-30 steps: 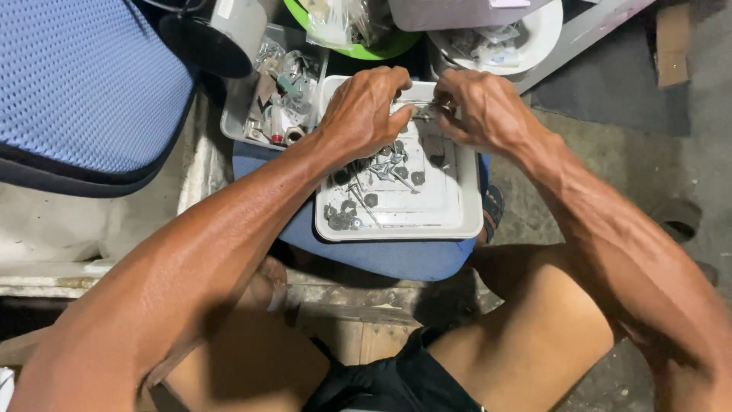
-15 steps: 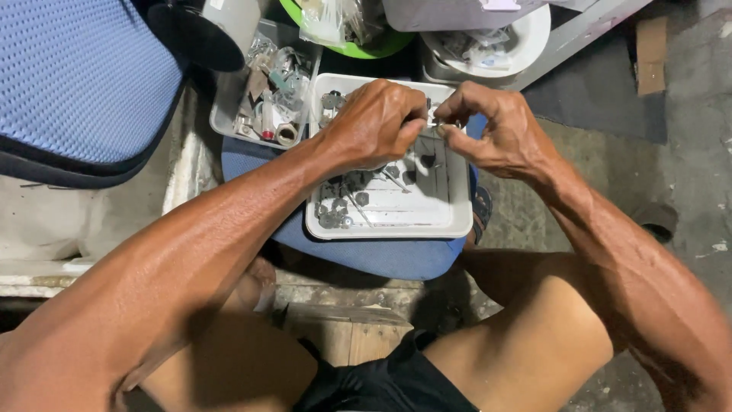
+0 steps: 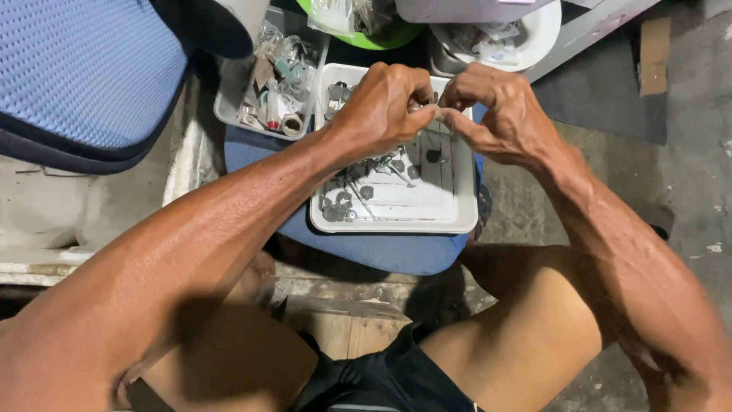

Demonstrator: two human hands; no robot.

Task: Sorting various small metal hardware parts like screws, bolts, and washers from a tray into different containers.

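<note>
Nearest the camera, at six o'clock, are the person's bare knees and dark shorts (image 3: 381, 381), with both forearms reaching up from the lower corners. Just beyond the knees sits a blue cushion (image 3: 381, 252), and on it a white rectangular tray (image 3: 450, 206). The tray holds a loose scatter of small dark metal parts (image 3: 358, 191), washers and screw-like pieces, gathered mostly toward its seven o'clock corner, with a few more near the middle.

Above the far half of the tray the left hand (image 3: 381, 114) and the right hand (image 3: 503, 114) meet fingertip to fingertip. Both are curled closed, pinching a small pale piece (image 3: 437, 108) between them; what it is cannot be told, as it is nearly hidden by the fingers.

At ten o'clock from the tray, touching its edge, a grey bin (image 3: 271, 84) is crammed with mixed odds and ends: tubes, small fittings, clear wrappers. Farther still, at twelve o'clock, a green bowl (image 3: 396, 34) carries clear plastic bags, and at one o'clock a white round bowl (image 3: 534, 38) holds more wrapped bits. A blue mesh seat (image 3: 84, 69) fills the eleven o'clock corner.
</note>
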